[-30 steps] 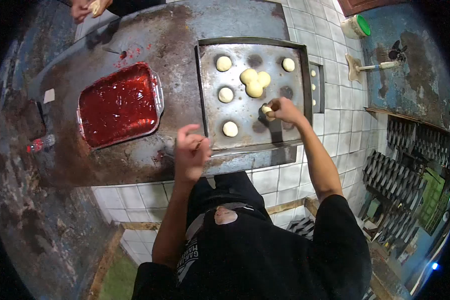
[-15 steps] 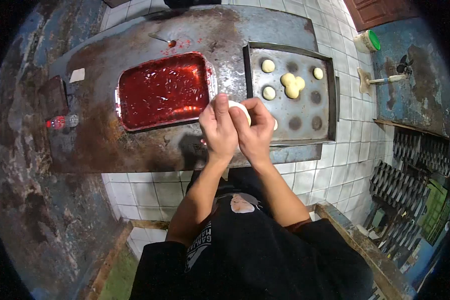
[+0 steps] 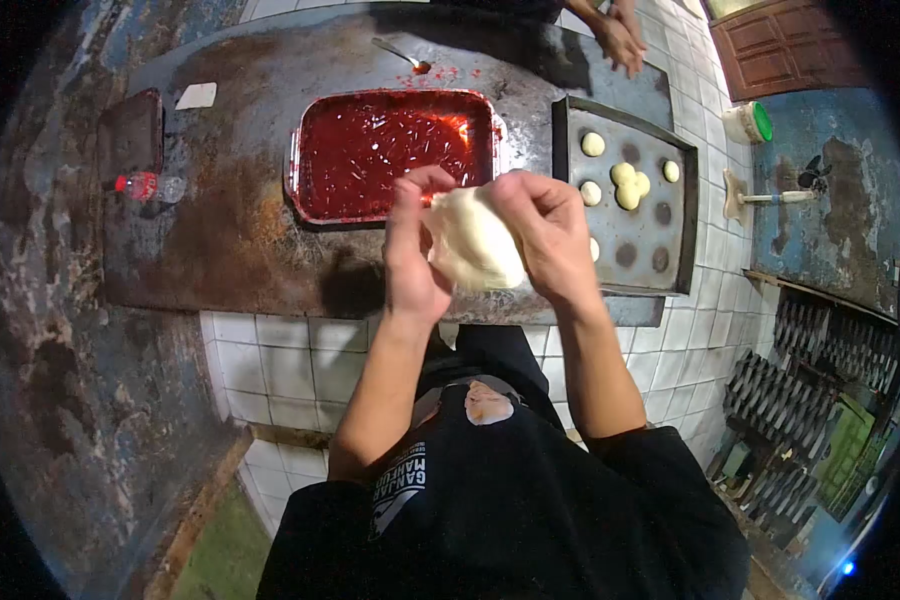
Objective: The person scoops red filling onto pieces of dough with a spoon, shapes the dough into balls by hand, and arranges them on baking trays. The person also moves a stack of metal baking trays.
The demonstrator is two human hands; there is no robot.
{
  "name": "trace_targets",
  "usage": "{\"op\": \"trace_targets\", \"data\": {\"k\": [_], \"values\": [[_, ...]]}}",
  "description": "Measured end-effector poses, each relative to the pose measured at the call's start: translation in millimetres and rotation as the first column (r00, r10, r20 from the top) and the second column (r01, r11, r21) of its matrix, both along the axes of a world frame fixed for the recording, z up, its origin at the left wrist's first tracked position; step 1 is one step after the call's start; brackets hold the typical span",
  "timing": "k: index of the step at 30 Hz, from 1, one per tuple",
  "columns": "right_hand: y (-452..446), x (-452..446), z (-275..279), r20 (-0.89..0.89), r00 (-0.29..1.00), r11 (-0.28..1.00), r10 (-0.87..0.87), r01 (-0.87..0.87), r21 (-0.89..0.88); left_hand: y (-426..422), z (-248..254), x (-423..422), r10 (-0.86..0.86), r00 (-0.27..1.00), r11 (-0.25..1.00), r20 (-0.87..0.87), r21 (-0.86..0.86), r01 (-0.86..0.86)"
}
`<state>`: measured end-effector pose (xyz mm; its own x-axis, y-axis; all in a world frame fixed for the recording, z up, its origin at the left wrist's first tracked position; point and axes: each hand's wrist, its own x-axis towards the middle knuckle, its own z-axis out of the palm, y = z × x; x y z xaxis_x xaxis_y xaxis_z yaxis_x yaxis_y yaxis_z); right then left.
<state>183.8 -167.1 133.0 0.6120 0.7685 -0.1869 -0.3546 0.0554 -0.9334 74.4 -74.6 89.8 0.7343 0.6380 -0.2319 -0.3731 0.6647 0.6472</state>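
Note:
A pale piece of dough [image 3: 476,240] is stretched into a flap between my hands, over the front edge of the table. My left hand [image 3: 418,255] grips its left side, with the fingers slightly blurred. My right hand [image 3: 553,235] pinches its upper right edge between thumb and fingers. Just behind the dough lies a rectangular pan of glossy red filling [image 3: 395,150]. To the right, a metal baking tray [image 3: 686,235] carries several small dough balls [image 3: 593,144] and a joined dough cluster [image 3: 628,187]. One ball at the tray's near left is partly hidden by my right hand.
A spoon [image 3: 398,52] with red residue lies behind the pan, among red spatters. Left on the table [image 3: 240,265] are a red-capped bottle [image 3: 150,187], a white card [image 3: 197,96] and a dark tray [image 3: 130,135]. Another person's hands [image 3: 618,35] show at the far edge.
The dough, earlier bunched and mostly hidden in my hands, is now spread out between them. My hands have moved apart. My view has shifted left, and another person's hands have appeared.

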Motion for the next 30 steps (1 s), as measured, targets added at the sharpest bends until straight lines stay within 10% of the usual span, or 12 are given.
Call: {"op": "trace_targets", "data": {"k": [1, 3, 5, 7, 9, 11, 13, 16, 17, 23, 28, 30], "values": [[-1, -1, 12, -0.006, 0.992, 0.99, 0.129, -0.129, -0.061, 6, 2, -3, -0.002, 0.999, 0.986, 0.043, -0.164, 0.009], [-6, 1, 34, -0.013, 0.917, 0.913, 0.398, -0.398, -0.093, 13, -49, -10, -0.159, 0.984, 0.956, -0.081, 0.236, 0.174], [-1, -10, 30, 0.409, 0.839, 0.931, 0.358, -0.292, -0.218, 6, -82, -31, -0.389, 0.912, 0.835, -0.127, 0.37, 0.407], [-2, -2, 15, 0.649, 0.673, 0.924, 0.356, -0.151, -0.35, -14, -72, -42, -0.196, 0.98, 0.764, -0.031, 0.622, 0.173], [-12, 7, -44, 0.475, 0.834, 0.87, 0.282, -0.013, -0.493, -12, -81, -49, -0.192, 0.962, 0.649, -0.195, 0.709, 0.274], [-38, 7, -132, 0.558, 0.745, 0.814, 0.364, 0.037, -0.58, -6, -91, -59, -0.127, 0.948, 0.608, -0.293, 0.732, 0.308], [-79, -10, -219, 0.436, 0.564, 0.449, 0.701, 0.125, -0.885, 3, -91, -69, -0.06, 0.922, 0.564, -0.382, 0.749, 0.347], [-133, -30, -307, 0.506, 0.422, 0.477, 0.752, 0.18, -0.86, 28, -83, -85, 0.209, 0.88, 0.177, -0.426, 0.902, 0.395], [-138, -33, -303, 0.556, 0.405, 0.562, 0.726, 0.116, -0.819, 30, -87, -91, 0.206, 0.841, 0.424, -0.5, 0.82, 0.384], [-78, 17, -213, 0.686, 0.487, 0.697, 0.54, 0.197, -0.689, 57, -104, -111, 0.348, 0.7, 0.297, -0.623, 0.782, 0.548], [-39, 62, -225, 0.728, 0.309, 0.684, 0.612, 0.256, -0.683, 55, -103, -112, 0.365, 0.696, 0.523, -0.618, 0.755, 0.396], [-31, 69, -235, 0.744, 0.09, 0.713, 0.662, 0.228, -0.663, 62, -111, -117, 0.402, 0.683, 0.409, -0.611, 0.786, 0.463]]}}
